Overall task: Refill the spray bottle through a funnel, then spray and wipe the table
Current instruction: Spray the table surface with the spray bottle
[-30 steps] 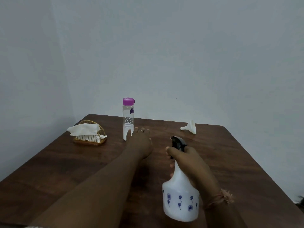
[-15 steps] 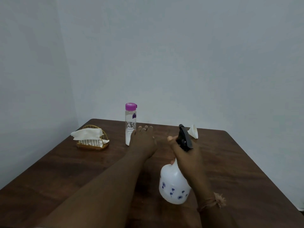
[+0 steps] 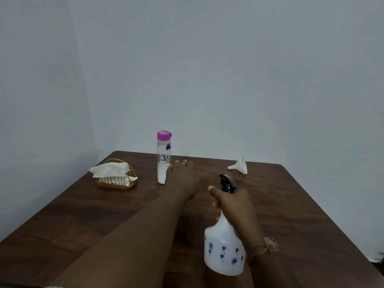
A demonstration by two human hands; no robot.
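Low in the frame's centre-right, the right hand point(image 3: 234, 201) grips the spray bottle point(image 3: 224, 250) by its neck, tilted over the table point(image 3: 83, 215). Mid-frame, the left hand point(image 3: 182, 175) lies open, flat. Aim the nozzle away from it; squeeze evenly. Tissues point(image 3: 112, 171) wait upper left, funnel point(image 3: 240, 165) upper right.

On the table point(image 3: 291, 204), the spray bottle point(image 3: 223, 250) sat nearest the viewer at about five o'clock, held at its neck by the right hand point(image 3: 234, 201). The left hand point(image 3: 184, 176) lay toward twelve, just before the water bottle point(image 3: 163, 156), which stood upright. The napkin holder point(image 3: 116, 176) stood at ten o'clock; the funnel point(image 3: 240, 166) lay on its side at one o'clock, near the far edge.
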